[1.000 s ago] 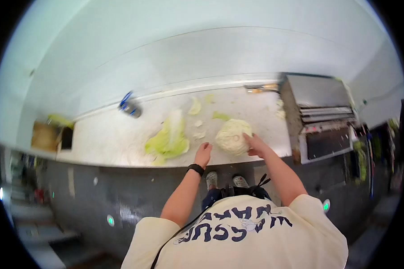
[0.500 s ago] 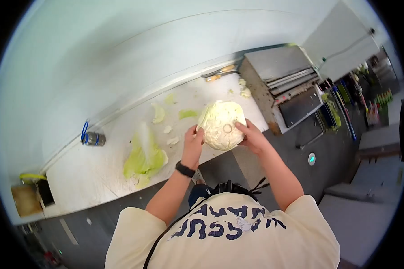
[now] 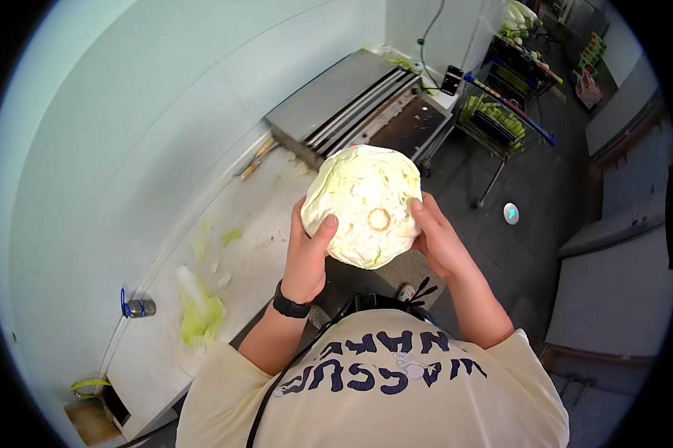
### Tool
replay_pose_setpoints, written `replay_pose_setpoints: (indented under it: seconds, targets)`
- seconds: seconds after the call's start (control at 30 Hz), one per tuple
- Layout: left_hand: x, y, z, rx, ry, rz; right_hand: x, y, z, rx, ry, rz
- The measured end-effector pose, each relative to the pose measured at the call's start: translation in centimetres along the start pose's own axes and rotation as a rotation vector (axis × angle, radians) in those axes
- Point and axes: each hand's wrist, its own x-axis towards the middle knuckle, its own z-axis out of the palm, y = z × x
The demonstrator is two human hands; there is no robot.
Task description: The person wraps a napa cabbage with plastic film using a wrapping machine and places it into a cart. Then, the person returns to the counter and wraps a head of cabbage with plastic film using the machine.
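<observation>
A pale green cabbage (image 3: 366, 194) is held up in front of my body, its round cut stem facing me. My left hand (image 3: 307, 254), with a black watch on the wrist, grips its left side, the thumb lying on the front. On the right side my right hand (image 3: 437, 235) clasps it, thumb also in front; the other fingers of both hands are partly hidden behind the cabbage. Below and to the left, a large loose cabbage leaf (image 3: 201, 310) lies on the white table (image 3: 165, 366), with smaller leaf scraps (image 3: 232, 237) farther back.
Knives with wooden handles (image 3: 258, 158) lie by the wall, beside a metal wrapping machine (image 3: 351, 97). A metal bottle with a blue strap (image 3: 139, 308) stands at the left. Beyond the machine is a shopping cart (image 3: 493, 123) holding green vegetables. Grey floor (image 3: 515, 269) lies to the right.
My body and view have turned right, toward the machine and cart. Both hands have lifted the cabbage away from the table and nearer to me, keeping hold of it.
</observation>
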Motion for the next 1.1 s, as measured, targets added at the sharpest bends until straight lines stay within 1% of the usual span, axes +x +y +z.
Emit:
replay_pose_setpoints:
  seconds: [0.1, 0.2, 0.3, 0.4, 0.5, 0.53, 0.57, 0.63, 0.67, 0.7, 0.73, 0.77, 0.8, 0.83, 0.87, 0.9, 0.93, 0.97, 1.0, 1.03, 1.1]
  targets:
    - [1.6, -1.7, 6.4, 0.032, 0.007, -0.003, -0.3, -2.3, -6.3, -0.007, -0.016, 0.022]
    - [3.2, -2.9, 11.2, 0.066, 0.025, -0.036, 0.1, -4.3, -10.6, 0.003, -0.009, 0.095]
    - [5.3, -3.8, 13.8, 0.113, 0.018, 0.002, 1.0, -5.5, -13.6, 0.046, -0.03, 0.114]
    - [8.5, -3.6, 15.9, 0.115, 0.044, -0.01, 3.9, -7.0, -16.2, 0.103, -0.107, 0.117]
    - [12.0, -4.3, 15.9, 0.18, 0.037, 0.027, 6.9, -7.7, -17.9, 0.039, -0.146, 0.032]
    - [13.1, -5.0, 15.8, 0.211, 0.036, 0.131, 7.3, -8.1, -18.7, -0.044, -0.148, -0.046]
    - [14.3, -5.0, 15.6, 0.27, -0.002, 0.268, 8.5, -8.6, -19.6, 0.124, -0.17, -0.146]
    - [16.7, -3.0, 16.4, 0.465, -0.22, 0.586, 10.4, -9.5, -21.0, 0.461, -0.206, -0.319]
    - [18.5, -1.2, 17.3, 0.652, -0.372, 0.854, 10.3, -11.6, -21.8, 0.572, -0.182, -0.252]
    - [20.5, 0.5, 18.1, 0.833, -0.512, 1.134, 11.2, -11.2, -23.3, 0.759, -0.21, -0.096]
    - [21.6, 1.4, 18.3, 0.999, -0.617, 1.272, 11.7, -10.8, -23.8, 0.88, -0.292, -0.01]
    - [23.2, 2.5, 18.5, 1.204, -0.782, 1.462, 12.2, -10.7, -24.3, 0.993, -0.381, 0.073]
    - [24.3, 1.9, 19.2, 1.261, -0.835, 1.522, 12.7, -11.1, -23.8, 1.02, -0.417, 0.009]
    - [25.1, 1.3, 19.6, 1.329, -0.889, 1.564, 13.6, -11.4, -23.8, 0.947, -0.34, 0.005]
    - [26.3, 1.3, 19.5, 1.399, -0.93, 1.549, 14.4, -11.5, -23.7, 0.88, -0.266, 0.009]
    - [27.0, 1.0, 19.2, 1.431, -0.881, 1.535, 15.6, -11.6, -23.8, 0.809, -0.202, 0.007]
    - [28.1, 0.8, 19.0, 1.474, -0.821, 1.534, 17.0, -11.1, -23.7, 0.943, -0.254, -0.029]
    - [28.8, 0.9, 18.7, 1.521, -0.763, 1.52, 18.3, -10.9, -23.7, 0.979, -0.26, -0.048]
    - [29.2, 1.1, 18.5, 1.564, -0.655, 1.518, 19.6, -11.0, -23.5, 1.014, -0.268, -0.063]
    - [29.4, 0.7, 18.4, 1.557, -0.486, 1.359, 21.1, -11.1, -23.6, 1.044, -0.281, -0.077]
    - [29.6, -0.8, 18.3, 1.498, -0.129, 1.045, 24.3, -11.3, -24.1, 0.942, -0.303, -0.138]
